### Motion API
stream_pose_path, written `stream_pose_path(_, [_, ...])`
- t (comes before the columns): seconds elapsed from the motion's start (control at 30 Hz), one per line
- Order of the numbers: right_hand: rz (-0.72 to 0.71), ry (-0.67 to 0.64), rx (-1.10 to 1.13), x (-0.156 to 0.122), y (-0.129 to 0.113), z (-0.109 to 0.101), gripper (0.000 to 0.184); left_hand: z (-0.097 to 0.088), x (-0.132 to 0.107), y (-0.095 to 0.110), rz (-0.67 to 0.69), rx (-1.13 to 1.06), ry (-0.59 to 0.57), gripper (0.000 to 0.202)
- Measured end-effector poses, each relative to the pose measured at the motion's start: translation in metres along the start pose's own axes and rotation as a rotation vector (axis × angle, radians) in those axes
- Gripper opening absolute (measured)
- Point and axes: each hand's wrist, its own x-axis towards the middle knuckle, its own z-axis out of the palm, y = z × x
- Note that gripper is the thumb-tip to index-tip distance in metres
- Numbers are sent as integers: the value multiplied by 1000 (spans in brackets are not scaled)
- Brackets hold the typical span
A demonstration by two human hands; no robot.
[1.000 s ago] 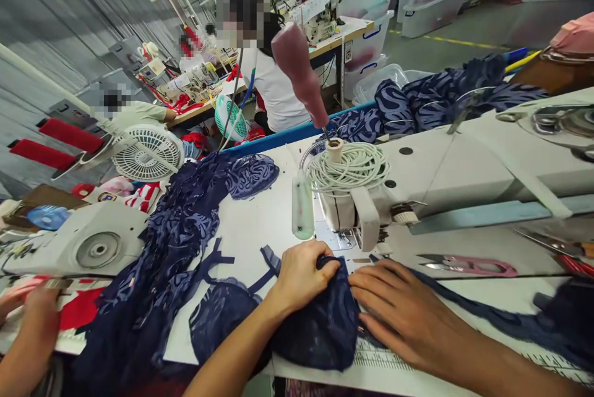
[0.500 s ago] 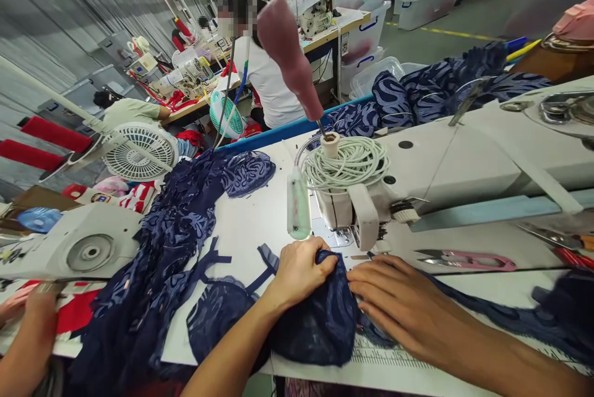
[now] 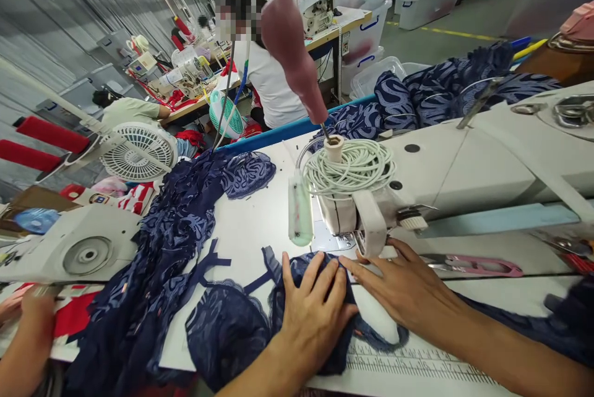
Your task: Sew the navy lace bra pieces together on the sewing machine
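Observation:
A navy lace bra (image 3: 227, 329) lies on the sewing machine's white bed, one cup to the left and the other under my left hand (image 3: 313, 301). That hand presses flat on the fabric with its fingers spread. My right hand (image 3: 406, 279) reaches in from the right, fingers stretched out, index fingertip touching the cup's upper right edge and other fingers just below the machine head. The sewing machine (image 3: 371, 221) stands behind both hands; its needle area is partly hidden. A navy strap (image 3: 380, 338) curves out between my hands.
Pink-handled thread snips (image 3: 482, 265) lie right of my right hand. A heap of navy lace pieces (image 3: 171, 230) trails over the left side. A light green lamp (image 3: 301, 211) hangs by the machine head. At far left, a co-worker's hand (image 3: 39, 307) is on red cloth.
My left hand has gone from gripping the cup's top edge to lying spread on it, slightly lower and right. My right hand has shifted up towards the machine head.

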Motion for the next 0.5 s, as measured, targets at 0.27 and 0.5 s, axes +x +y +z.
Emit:
stream_pose_path(0.27, [55, 60, -51, -3, 14, 2, 24, 1, 30, -10, -36, 12, -41, 32])
stream_pose_path(0.5, [77, 136, 53, -1, 11, -8, 32, 4, 36, -11, -42, 2, -12, 32])
